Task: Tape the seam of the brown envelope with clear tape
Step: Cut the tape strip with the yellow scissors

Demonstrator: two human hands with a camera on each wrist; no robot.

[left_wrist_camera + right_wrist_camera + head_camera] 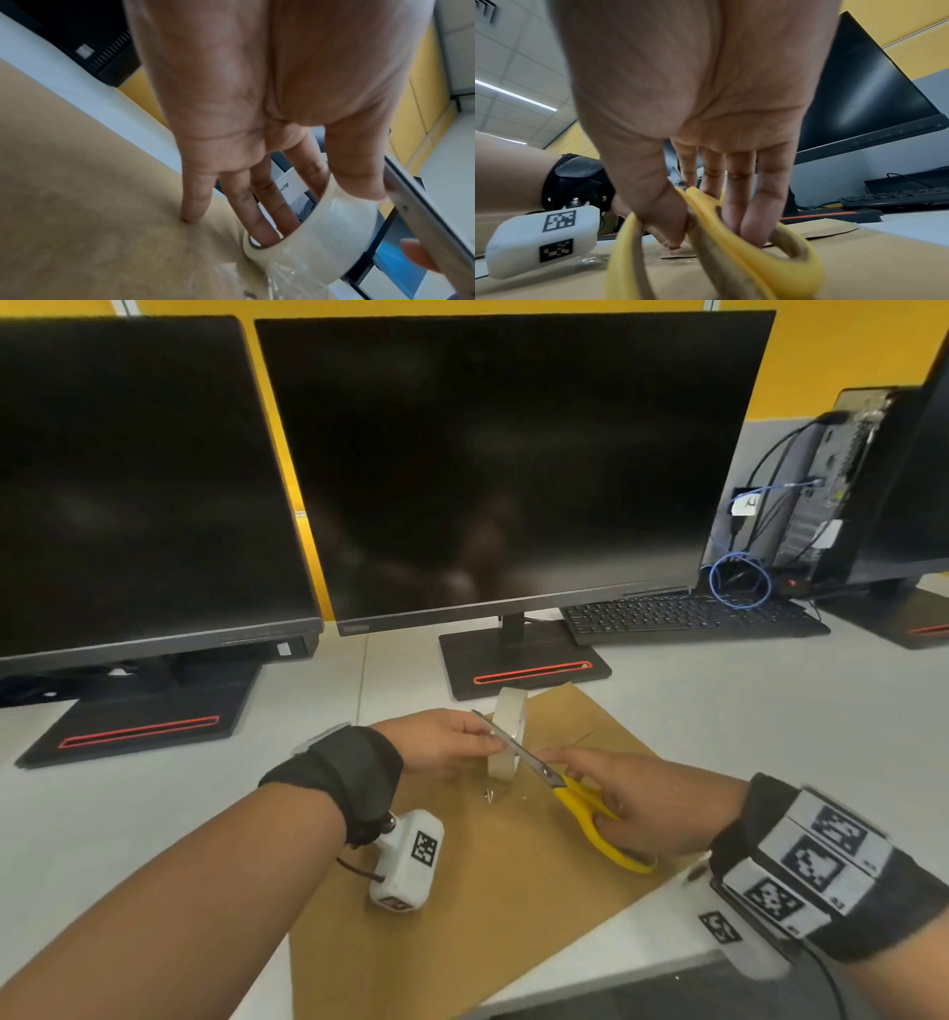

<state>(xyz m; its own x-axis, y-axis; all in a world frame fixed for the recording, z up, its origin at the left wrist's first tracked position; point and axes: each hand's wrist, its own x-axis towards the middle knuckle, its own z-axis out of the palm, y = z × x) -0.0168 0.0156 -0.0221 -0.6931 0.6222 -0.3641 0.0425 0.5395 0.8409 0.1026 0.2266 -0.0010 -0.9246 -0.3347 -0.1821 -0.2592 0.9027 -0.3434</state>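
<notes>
A brown envelope lies flat on the white desk. My left hand holds a roll of clear tape upright on it. In the left wrist view, fingers pass through the roll, the thumb lies outside, and the little finger presses the envelope. A crinkled clear strip runs from the roll down to the paper. My right hand grips yellow-handled scissors, thumb and fingers in the loops. The metal blades slant up-left across the roll.
The base of the middle monitor stands just behind the envelope's far corner. A second monitor is at the left, and a black keyboard with cables sits at the back right. The desk's front edge runs under my right wrist.
</notes>
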